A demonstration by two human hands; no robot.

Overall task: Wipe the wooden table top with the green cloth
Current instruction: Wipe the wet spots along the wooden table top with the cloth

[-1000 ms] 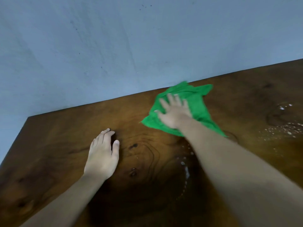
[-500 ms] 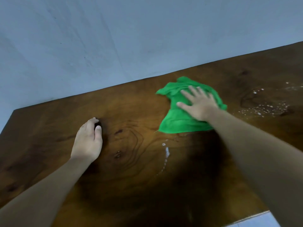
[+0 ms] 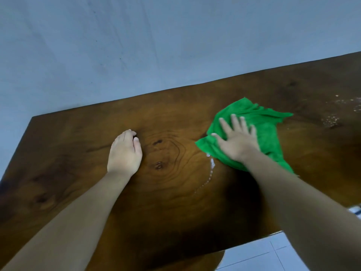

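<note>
Right hand (image 3: pixel 237 142) spread flat on green cloth (image 3: pixel 267 130); left hand (image 3: pixel 125 153) curled, empty, on wooden table top (image 3: pixel 68 153).

The right hand (image 3: pixel 237 142) lies flat, fingers spread, on the crumpled green cloth (image 3: pixel 267 124), pressing it onto the wooden table (image 3: pixel 78 157). Left of the cloth, the left hand (image 3: pixel 125 152) rests palm-down on the table, fingers curled. A thin arc of white droplets (image 3: pixel 210 171) starts at the cloth's near-left edge, and speckles (image 3: pixel 332 119) lie right of the cloth.

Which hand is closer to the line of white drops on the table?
Right. The right hand presses the green cloth beside the drops; the left hand rests farther left.
</note>
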